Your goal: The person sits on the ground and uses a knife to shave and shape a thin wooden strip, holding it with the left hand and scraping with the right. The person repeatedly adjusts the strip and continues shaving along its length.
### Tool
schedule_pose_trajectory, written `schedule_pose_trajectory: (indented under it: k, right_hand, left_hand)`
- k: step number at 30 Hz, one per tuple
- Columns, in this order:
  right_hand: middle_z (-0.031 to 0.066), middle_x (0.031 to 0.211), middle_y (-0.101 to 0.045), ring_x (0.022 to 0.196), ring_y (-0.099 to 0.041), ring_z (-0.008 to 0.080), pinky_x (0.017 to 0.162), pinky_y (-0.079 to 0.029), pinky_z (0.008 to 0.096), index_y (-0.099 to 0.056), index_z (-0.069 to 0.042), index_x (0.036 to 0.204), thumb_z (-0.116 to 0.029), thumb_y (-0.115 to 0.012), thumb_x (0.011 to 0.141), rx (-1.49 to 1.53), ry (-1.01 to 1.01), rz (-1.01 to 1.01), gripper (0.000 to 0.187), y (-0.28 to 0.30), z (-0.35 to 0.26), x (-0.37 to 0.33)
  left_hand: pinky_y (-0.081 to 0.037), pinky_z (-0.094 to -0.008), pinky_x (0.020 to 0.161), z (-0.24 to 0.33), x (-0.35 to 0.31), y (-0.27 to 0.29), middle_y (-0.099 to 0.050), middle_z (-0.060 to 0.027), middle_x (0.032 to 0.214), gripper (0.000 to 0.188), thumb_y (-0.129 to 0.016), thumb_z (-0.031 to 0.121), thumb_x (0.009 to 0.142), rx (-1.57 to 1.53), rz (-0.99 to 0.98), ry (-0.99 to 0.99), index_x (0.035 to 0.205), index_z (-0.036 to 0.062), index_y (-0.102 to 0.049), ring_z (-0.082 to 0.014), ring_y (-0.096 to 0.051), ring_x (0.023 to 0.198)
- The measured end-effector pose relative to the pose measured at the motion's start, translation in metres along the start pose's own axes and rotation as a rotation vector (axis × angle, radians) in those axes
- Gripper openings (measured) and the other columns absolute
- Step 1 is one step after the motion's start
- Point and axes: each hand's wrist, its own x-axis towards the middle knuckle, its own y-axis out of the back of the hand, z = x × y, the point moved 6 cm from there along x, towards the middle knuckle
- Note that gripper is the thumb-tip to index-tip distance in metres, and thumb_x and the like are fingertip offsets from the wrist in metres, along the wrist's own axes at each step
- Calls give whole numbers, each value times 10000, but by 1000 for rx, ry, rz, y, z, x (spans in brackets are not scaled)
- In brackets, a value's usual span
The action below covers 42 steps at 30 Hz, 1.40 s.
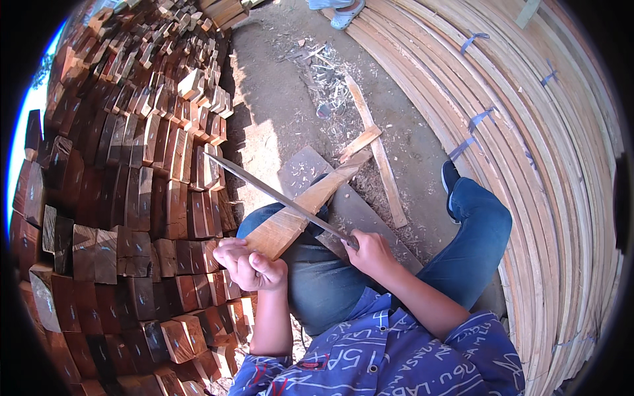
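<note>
A right hand [371,254] closes around the near end of a long, thin tool [264,189] (blade or file, the view does not settle which), while the left hand [252,266] grips the broad end of a piece of wood [317,198] that slants out over the worker's jeans [317,284]. The tool crosses the wood on the diagonal, its tip reaching toward a stack of blocks [152,241] at left. Good work here would seem to rest on a firm left grip, fingers well behind the crossing. Even strokes directed away from that hand and the legs look safest, and light pressure should leave a smoother face. The narrow far end, near an offcut [362,142], would be steadier braced; whether it bears on the grey plank [356,214] below cannot be told.
</note>
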Motion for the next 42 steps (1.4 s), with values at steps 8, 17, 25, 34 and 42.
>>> schedule_pose_trajectory:
  k: [8, 17, 25, 34, 42]
  right_hand:
    - [232, 667, -626, 689, -633, 453, 616, -503, 514, -616, 4, 845, -203, -677, 885, 243, 146, 20, 219, 30, -72, -12]
    - [263, 826, -680, 836, -665, 443, 758, -527, 497, -693, 24, 920, -247, -664, 895, 4, -362, 12, 275, -10, 128, 1]
    - [276, 795, -659, 807, -652, 462, 695, -511, 501, -649, 40, 826, -324, -658, 912, 147, -222, 83, 375, 25, 43, 2]
    - [258, 836, -669, 795, -680, 399, 689, -517, 428, -659, 43, 955, -226, -681, 888, 398, 58, -124, 277, 23, -28, 8]
    - [235, 758, -678, 769, -681, 418, 662, -535, 463, -677, 2, 973, -263, -684, 891, 386, 11, -74, 278, 5, -15, -2]
  left_hand:
    - [-365, -383, 681, 2, 4, 1, -411, -78, 684, 337, -451, 190, 978, 107, 23, 14, 672, 56, -413, -253, -420, 713]
    - [-358, -356, 624, -1, 3, -2, -362, -72, 717, 415, -428, 212, 1016, 95, 14, -49, 629, 75, -360, -218, -407, 693]
    - [-380, -382, 655, 3, 11, -7, -444, -67, 734, 416, -541, 328, 974, 53, -2, 29, 665, 88, -401, -260, -418, 727]
    - [-489, -407, 819, 31, 60, -12, -658, -75, 918, 313, -820, 176, 680, 165, -1100, -159, 927, 54, -671, -287, -627, 926]
    - [-559, -332, 642, 21, 53, -16, -711, -44, 879, 246, -814, 231, 717, 131, -1246, -344, 870, 69, -711, -199, -696, 788]
